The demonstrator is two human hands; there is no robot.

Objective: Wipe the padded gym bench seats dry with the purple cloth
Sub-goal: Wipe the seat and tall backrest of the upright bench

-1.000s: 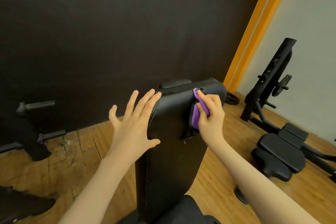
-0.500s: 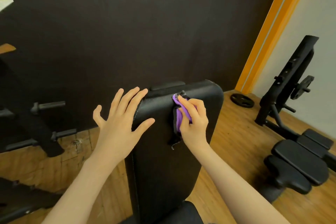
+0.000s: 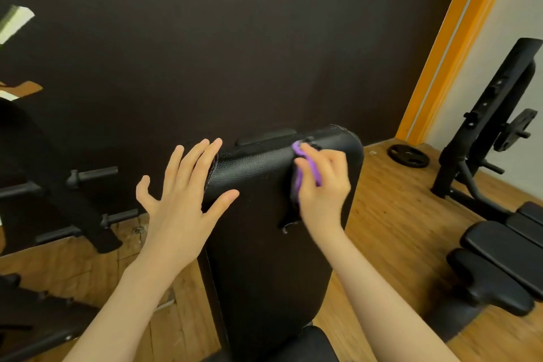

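Observation:
An upright black padded bench back (image 3: pixel 258 244) stands in front of me, its cover torn near the top. My right hand (image 3: pixel 323 194) grips the bunched purple cloth (image 3: pixel 299 173) and presses it against the pad's upper right, beside the tear. My left hand (image 3: pixel 182 200) is spread with straight fingers at the pad's upper left edge, thumb lying over the front face. A bit of the black seat pad (image 3: pixel 308 344) shows at the bottom.
A second black bench (image 3: pixel 505 247) and its rack (image 3: pixel 493 114) stand on the right. A weight plate (image 3: pixel 408 156) lies on the wooden floor by the orange strip. A plate rack with pegs (image 3: pixel 88 176) is on the left, before a dark wall.
The view has swung left, so the bench sits more central. My right hand with the cloth stays near the pad's top by the tear. My left hand remains spread at the left edge.

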